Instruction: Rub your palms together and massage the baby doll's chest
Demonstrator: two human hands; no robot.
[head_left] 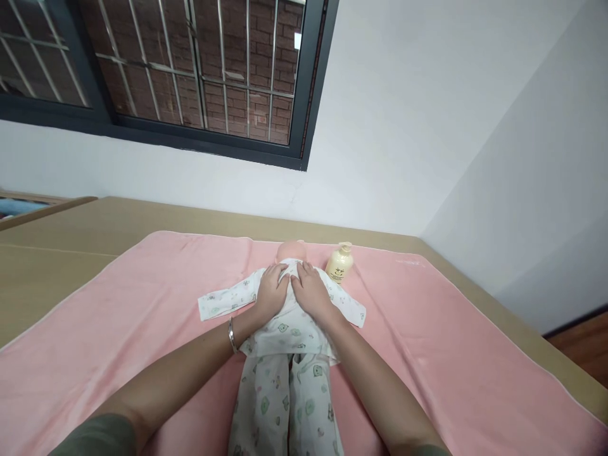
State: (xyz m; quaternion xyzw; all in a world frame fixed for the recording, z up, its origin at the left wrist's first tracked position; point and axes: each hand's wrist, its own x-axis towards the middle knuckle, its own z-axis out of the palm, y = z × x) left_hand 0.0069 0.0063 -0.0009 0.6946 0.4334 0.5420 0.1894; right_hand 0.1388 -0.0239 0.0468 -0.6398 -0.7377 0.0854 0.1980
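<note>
A baby doll (297,341) in a white printed top and trousers lies stretched out, its bald head (291,251) at the far end and its sleeves spread to both sides. My left hand (272,291) rests flat on the left of its upper body, fingers pointing toward the head. On the right of the upper body lies my right hand (311,290), also flat, with its thumb close to the left one. Neither hand grips anything. A pale yellow pump bottle (339,263) is just beyond the doll's right sleeve. Which way the doll faces, I cannot tell.
A pink blanket (142,316) lies beneath the doll on a light wooden surface (61,240). White walls (380,126) rise behind and to the right. At the upper left is a dark-framed window (204,136) with metal bars.
</note>
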